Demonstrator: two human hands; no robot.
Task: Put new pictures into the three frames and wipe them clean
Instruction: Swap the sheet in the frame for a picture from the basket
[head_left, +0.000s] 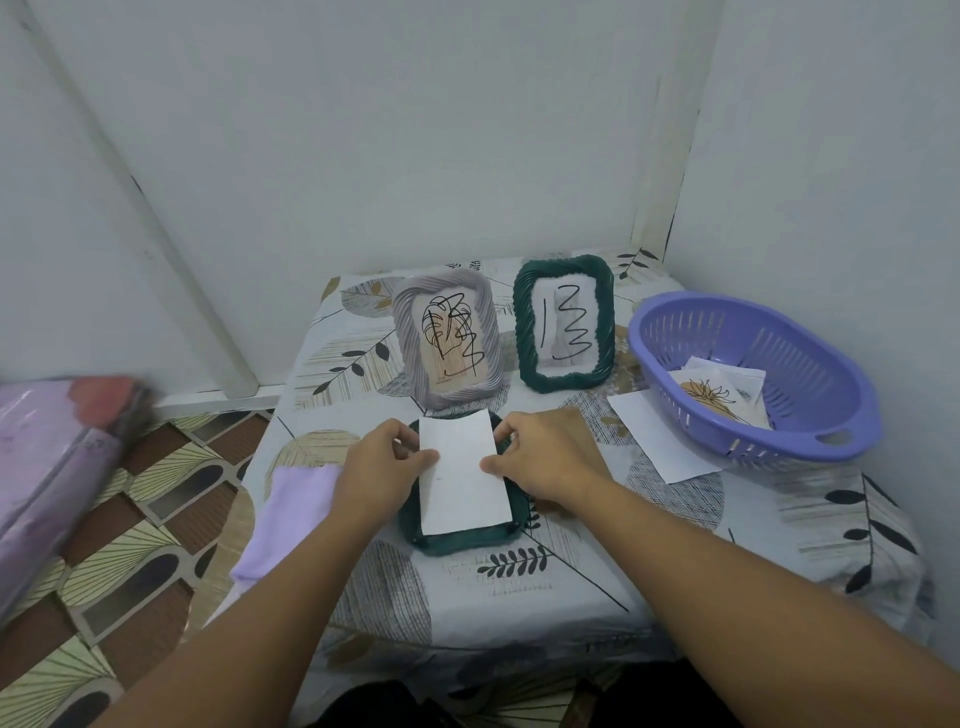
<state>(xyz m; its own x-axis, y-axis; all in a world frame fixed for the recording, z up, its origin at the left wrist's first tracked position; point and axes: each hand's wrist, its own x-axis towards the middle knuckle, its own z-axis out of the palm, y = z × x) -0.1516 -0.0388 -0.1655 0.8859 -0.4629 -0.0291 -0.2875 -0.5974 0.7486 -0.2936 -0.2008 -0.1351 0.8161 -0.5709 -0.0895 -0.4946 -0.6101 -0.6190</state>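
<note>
We start left of the flat green frame (462, 535), where a lilac cloth (291, 514) lies on the table (571, 582), handy, we'd guess, for the wiping that comes later. Further left, off the table, something pink and purple wrapped in plastic (57, 467) is blurred and cut off by the edge; we can't say what it is.

Now the action. Our left hand (379, 467) pinches the left edge of a white sheet (462, 473), and our right hand (540, 460) pinches its right edge, both thumbs on top. The sheet sits over the flat green frame, which lies on the table, most likely face down so a picture can go in from behind. The sheet covers its middle, so we can't tell whether the back is open, nor whether the sheet's other side is printed.

Behind the flat frame, a grey frame (448, 340) and a second green frame (563, 325) stand upright, both with black scribbles; whether the scribbles are on the glass or the picture is hard to make out.

Right of the flat frame lies another white sheet (660, 436), its corner tucked under a purple basket (753, 379) holding printed pictures (719, 392), presumably the replacements.
</note>
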